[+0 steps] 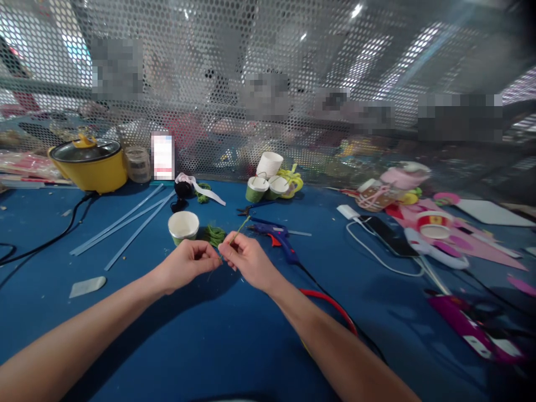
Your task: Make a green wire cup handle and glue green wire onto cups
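Observation:
Both hands meet above the middle of the blue table. My right hand (247, 257) pinches a thin green cord (242, 224), whose end sticks up past the fingers. My left hand (190, 262) is closed in a pinch close beside it; what sits between its fingertips is too small to make out. Just behind the hands lies a bundle of green yarn (214, 235). A white paper cup (183, 224) with green round its lower part stands behind my left hand. Right of my right hand lies a blue glue gun (274, 233) with a red trigger.
Small pliers (247, 210) lie behind the glue gun, near green-wrapped cups (257, 188). Clear glue sticks (138, 231) and a yellow pot (90, 164) are at left. A phone (389, 234), cables and a purple power strip (473, 326) occupy the right. A perforated metal screen (218, 128) rises behind.

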{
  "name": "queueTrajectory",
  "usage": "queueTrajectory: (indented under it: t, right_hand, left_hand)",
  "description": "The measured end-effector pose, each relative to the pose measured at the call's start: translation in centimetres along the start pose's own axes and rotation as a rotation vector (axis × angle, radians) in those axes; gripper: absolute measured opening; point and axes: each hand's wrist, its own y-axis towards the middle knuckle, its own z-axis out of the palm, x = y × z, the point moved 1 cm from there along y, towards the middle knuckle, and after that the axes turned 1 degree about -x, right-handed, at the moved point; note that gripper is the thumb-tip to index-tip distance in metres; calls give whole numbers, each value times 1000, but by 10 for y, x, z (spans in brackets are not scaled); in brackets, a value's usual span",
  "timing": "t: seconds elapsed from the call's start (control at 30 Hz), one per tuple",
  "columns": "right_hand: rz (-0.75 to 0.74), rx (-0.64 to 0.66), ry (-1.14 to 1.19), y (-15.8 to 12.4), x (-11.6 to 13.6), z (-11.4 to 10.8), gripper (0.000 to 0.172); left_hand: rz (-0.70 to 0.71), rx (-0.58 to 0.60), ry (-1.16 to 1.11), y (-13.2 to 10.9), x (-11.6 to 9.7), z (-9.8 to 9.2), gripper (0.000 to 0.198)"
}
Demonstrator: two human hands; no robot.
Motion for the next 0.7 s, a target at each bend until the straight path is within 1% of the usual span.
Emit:
queueTrajectory:
  t: [0.2, 0.4, 0.7]
  right_hand:
    - [-6, 9, 17, 0, 0, 0, 26]
    - [12, 16, 57, 0, 4, -2, 27]
    - [-1, 26, 62, -2, 4, 0, 25]
  left_hand:
    - [-22, -4, -28, -1, -4, 1, 20]
    - [-72, 57, -36, -5, -14, -3, 17]
    - [-90, 61, -76, -3, -8, -3, 21]
